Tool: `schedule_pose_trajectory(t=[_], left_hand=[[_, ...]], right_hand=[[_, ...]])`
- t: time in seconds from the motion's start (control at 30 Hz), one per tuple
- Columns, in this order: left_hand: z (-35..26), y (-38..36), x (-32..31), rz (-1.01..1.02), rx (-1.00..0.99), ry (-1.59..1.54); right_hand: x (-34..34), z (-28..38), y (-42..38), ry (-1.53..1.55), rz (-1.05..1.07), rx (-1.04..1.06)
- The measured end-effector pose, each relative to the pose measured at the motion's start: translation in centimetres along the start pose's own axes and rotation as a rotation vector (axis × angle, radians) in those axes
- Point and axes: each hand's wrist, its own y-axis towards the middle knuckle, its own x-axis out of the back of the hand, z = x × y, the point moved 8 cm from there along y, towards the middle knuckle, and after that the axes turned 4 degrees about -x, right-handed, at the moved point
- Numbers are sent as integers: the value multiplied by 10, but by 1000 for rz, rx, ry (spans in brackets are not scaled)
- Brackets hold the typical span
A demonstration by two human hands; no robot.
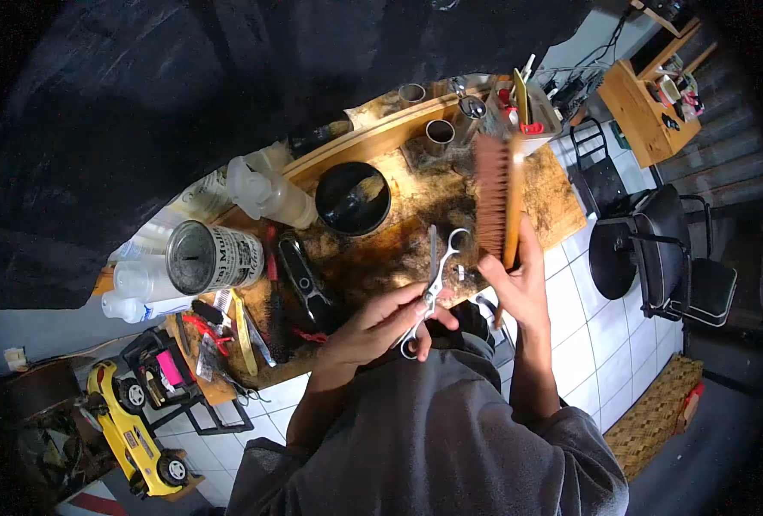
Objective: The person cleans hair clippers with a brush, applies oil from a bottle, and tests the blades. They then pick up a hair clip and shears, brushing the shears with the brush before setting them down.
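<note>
My left hand (381, 322) holds a pair of silver scissors (435, 292) near the front edge of the wooden table (398, 249). The blades are spread apart, and the finger loops show above and below the fingers. In my right hand (521, 279) is a brush (495, 193) with a wooden handle and reddish-brown bristles, held upright with the bristles facing left. Dark hair clippings lie on the table behind the scissors. A black clipper (302, 279) rests to the left of my left hand.
A black bowl (353, 199) holds a shaving brush. Spray bottles (269, 193) and a large can (214, 256) stand at the left, near combs (244, 335). A cup (439, 132) and a tray (527, 112) are at the back. Beyond the table are a black chair (665, 249) and a yellow toy car (132, 430).
</note>
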Motion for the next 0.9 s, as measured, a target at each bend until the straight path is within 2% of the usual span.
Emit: schedule_pose_trajectory(t=[0.03, 0.07, 0.1, 0.17, 0.2, 0.23, 0.3, 0.33, 0.4, 0.43, 0.5, 0.57, 0.63, 0.7, 0.73, 0.77, 0.83, 0.9], left_hand=[[-7, 0, 7, -104, -68, 40], [-9, -3, 13, -215, -56, 102], [-8, -6, 17, -222, -57, 100], [-4, -13, 30, -246, -30, 245], [-21, -13, 24, -252, -202, 177], [-25, -16, 25, -251, -199, 176], [-17, -21, 33, -271, 3, 236], [-24, -20, 27, -271, -70, 212], [-24, -18, 26, -278, -70, 222], [-24, -18, 25, -283, -69, 233], [-20, -17, 26, -299, -87, 198], [-15, -16, 29, -320, -102, 161], [-13, -15, 35, -360, -94, 180], [-8, -18, 41, -337, -95, 234], [-7, -19, 41, -314, -95, 286], [-6, -20, 40, -313, -95, 286], [-23, -18, 33, -364, -118, 298], [-16, -19, 31, -362, -120, 227]], right_hand=[[6, 0, 0, -151, -19, 17], [6, 2, 0, -218, 56, 27], [5, 3, -3, -284, 131, 36], [-11, 16, -15, -426, 389, 203], [-16, 16, -21, -486, 391, 234], [-19, 14, -25, -548, 390, 263], [-5, 8, -18, -631, 231, 226], [5, 9, -12, -655, 133, 212], [20, 15, -2, -675, -89, 175], [28, 15, 0, -684, -195, 52], [32, 15, 1, -625, -191, 43], [20, 16, -3, -588, 35, 163], [3, 5, -13, -486, 289, 160], [-10, 6, -19, -475, 365, 224], [-13, 8, -17, -530, 339, 262], [-4, 7, -14, -584, 242, 109], [10, 15, -5, -631, -2, 179], [25, 23, -1, -664, -192, 102]])
